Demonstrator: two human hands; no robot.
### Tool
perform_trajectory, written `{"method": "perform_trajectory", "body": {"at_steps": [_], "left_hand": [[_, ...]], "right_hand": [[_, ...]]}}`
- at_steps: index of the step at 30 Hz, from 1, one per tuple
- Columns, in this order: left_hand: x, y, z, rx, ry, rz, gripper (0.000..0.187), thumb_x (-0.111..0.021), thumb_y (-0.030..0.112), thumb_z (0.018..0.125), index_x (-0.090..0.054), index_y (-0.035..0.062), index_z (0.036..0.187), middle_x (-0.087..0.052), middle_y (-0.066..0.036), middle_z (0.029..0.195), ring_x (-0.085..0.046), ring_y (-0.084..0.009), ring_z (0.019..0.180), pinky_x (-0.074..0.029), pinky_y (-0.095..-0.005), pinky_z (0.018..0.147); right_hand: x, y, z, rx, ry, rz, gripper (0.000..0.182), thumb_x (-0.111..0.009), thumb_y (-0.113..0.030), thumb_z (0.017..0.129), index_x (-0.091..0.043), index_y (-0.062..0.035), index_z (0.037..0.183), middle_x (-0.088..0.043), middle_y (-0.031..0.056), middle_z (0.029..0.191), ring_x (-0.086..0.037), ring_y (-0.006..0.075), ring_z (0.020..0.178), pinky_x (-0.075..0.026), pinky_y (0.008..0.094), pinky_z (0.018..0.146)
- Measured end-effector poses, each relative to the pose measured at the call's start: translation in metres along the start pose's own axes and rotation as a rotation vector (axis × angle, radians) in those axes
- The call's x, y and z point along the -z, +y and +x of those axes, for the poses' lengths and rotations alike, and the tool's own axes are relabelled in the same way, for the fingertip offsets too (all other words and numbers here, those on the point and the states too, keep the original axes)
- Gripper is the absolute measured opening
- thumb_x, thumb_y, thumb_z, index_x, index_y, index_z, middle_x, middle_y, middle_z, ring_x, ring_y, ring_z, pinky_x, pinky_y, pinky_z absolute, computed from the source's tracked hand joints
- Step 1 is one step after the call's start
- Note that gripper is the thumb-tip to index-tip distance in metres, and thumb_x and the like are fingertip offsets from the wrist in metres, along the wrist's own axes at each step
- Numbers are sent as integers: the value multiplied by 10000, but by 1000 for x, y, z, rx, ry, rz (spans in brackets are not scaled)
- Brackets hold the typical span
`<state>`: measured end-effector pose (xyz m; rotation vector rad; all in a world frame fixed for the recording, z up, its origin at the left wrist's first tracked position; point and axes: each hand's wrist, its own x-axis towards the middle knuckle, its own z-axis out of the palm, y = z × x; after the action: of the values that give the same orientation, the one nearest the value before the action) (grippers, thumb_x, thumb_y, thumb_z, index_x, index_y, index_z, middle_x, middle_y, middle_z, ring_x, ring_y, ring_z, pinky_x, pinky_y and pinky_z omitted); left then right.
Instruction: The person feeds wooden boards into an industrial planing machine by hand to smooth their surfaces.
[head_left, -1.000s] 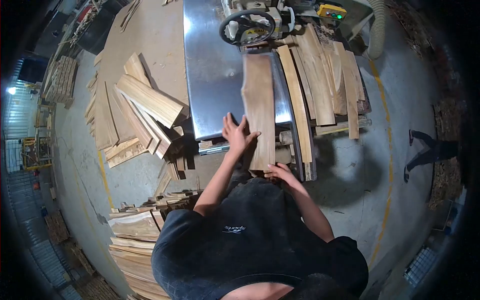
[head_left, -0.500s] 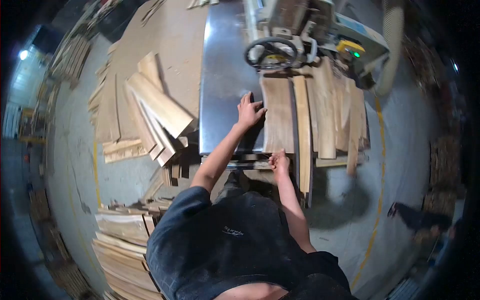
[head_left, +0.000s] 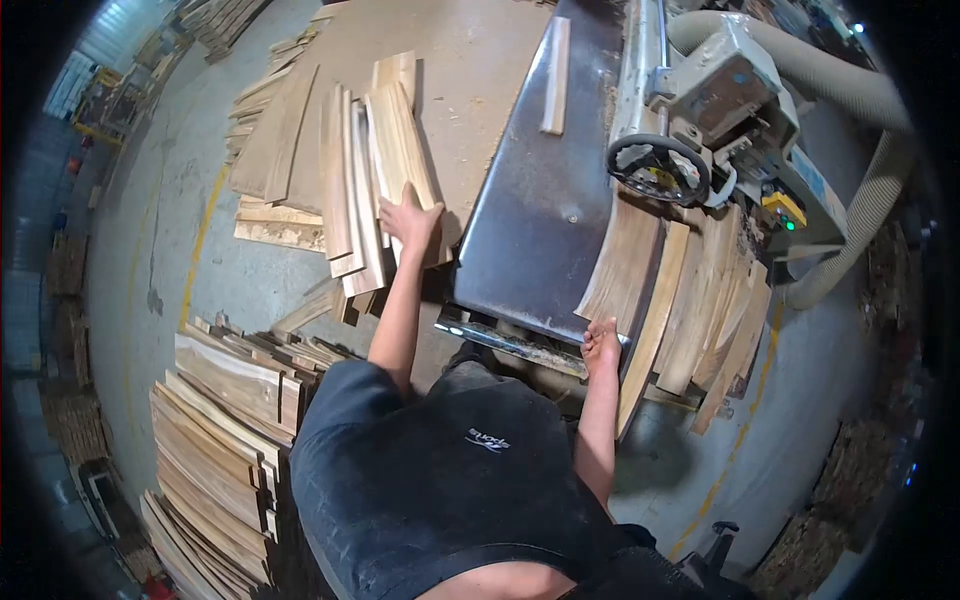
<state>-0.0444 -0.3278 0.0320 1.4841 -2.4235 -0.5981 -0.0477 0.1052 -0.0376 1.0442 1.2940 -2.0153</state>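
Observation:
My left hand (head_left: pixel 408 222) rests with fingers spread on the near part of a pale wooden board (head_left: pixel 398 130), the top one of a loose pile left of the metal table. At the near edge of that metal table (head_left: pixel 520 240), my right hand (head_left: pixel 602 345) has its fingers curled against the end of a wide brown wooden board (head_left: pixel 625 255). The far end of this board lies beneath the machine with a black handwheel (head_left: pixel 658 170). How far the right fingers reach under the board is hidden.
A narrow wood strip (head_left: pixel 557 75) lies on the far part of the metal table. Right of the wide board are a long pale strip (head_left: pixel 655 325) and several more boards (head_left: pixel 715 300). Stacked planks (head_left: pixel 215 440) stand at lower left. A ribbed hose (head_left: pixel 850 215) hangs behind the machine.
My left hand has left the metal table beside the wide board and moved left onto the board pile. My right hand stays at the wide board's end. The view has turned.

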Motion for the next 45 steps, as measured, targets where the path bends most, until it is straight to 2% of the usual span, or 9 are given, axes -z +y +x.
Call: {"method": "perform_trajectory", "body": {"at_steps": [4, 6, 11, 14, 17, 27, 34, 42, 45], "left_hand": [[-20, -27, -41, -275, 172, 25, 727, -779, 448, 706, -558, 163, 1337, -187, -383, 1478, -241, -524, 1354, -280, -615, 1054], [-25, -23, -51, -303, 206, 41, 681, -754, 432, 731, -570, 145, 1321, -193, -392, 1473, -247, -526, 1352, -285, -608, 1048], [-32, -22, -56, -312, 330, 112, 619, -688, 455, 775, -587, 168, 1314, -250, -384, 1456, -287, -517, 1335, -288, -604, 1044], [-31, -19, -58, -314, 347, 112, 622, -675, 463, 783, -579, 159, 1317, -273, -388, 1439, -292, -517, 1332, -289, -601, 1044], [-28, -16, -61, -308, 320, 158, 608, -658, 458, 795, -572, 154, 1314, -268, -402, 1435, -305, -513, 1329, -301, -591, 1043], [-24, -13, -62, -307, 299, 152, 621, -654, 467, 801, -561, 135, 1318, -232, -384, 1462, -283, -520, 1337, -299, -610, 1032], [-26, -16, -60, -304, 325, 105, 598, -651, 477, 803, -587, 150, 1299, -255, -381, 1451, -305, -504, 1327, -322, -619, 1010], [-36, -16, -53, -353, 315, 138, 584, -676, 445, 780, -601, 149, 1278, -225, -394, 1462, -279, -526, 1339, -306, -629, 1013], [-29, 19, -45, -36, 112, 287, 659, -722, 488, 706, -608, 172, 1273, -242, -391, 1457, -281, -513, 1354, -306, -618, 1034]], "right_hand": [[-4, 4, -2, 37, 20, -26, 488, -466, -562, 972, -608, -104, 876, -634, 0, 707, -573, 148, 596, -377, 254, 474], [-11, 7, -5, 82, 38, -26, 493, -465, -562, 973, -601, -99, 867, -619, 3, 694, -567, 147, 590, -373, 252, 475], [-16, 8, -5, 101, 113, -7, 474, -455, -535, 989, -570, -98, 846, -501, -17, 604, -517, 129, 534, -348, 242, 446], [-17, -2, 5, 15, 114, -17, 455, -436, -507, 1006, -559, -102, 839, -486, -18, 590, -502, 123, 506, -330, 239, 418], [-17, 4, 4, 98, 98, 36, 417, -466, -434, 1015, -542, -77, 814, -515, 17, 608, -508, 137, 492, -310, 230, 398], [-31, -1, -27, 151, 190, -48, 440, -477, -496, 995, -494, -134, 744, -366, -47, 519, -469, 124, 488, -311, 226, 411], [-39, -8, 3, 176, 206, 25, 431, -482, -485, 994, -515, -133, 747, -383, -31, 525, -468, 130, 480, -327, 224, 392], [-66, -50, 50, 141, 120, 38, 469, -482, -513, 983, -543, -108, 755, -465, -13, 549, -576, 149, 516, -338, 239, 395], [-79, -69, 63, 184, 75, -48, 449, -463, -490, 996, -551, -107, 779, -525, 0, 585, -594, 154, 531, -346, 242, 395]]}}
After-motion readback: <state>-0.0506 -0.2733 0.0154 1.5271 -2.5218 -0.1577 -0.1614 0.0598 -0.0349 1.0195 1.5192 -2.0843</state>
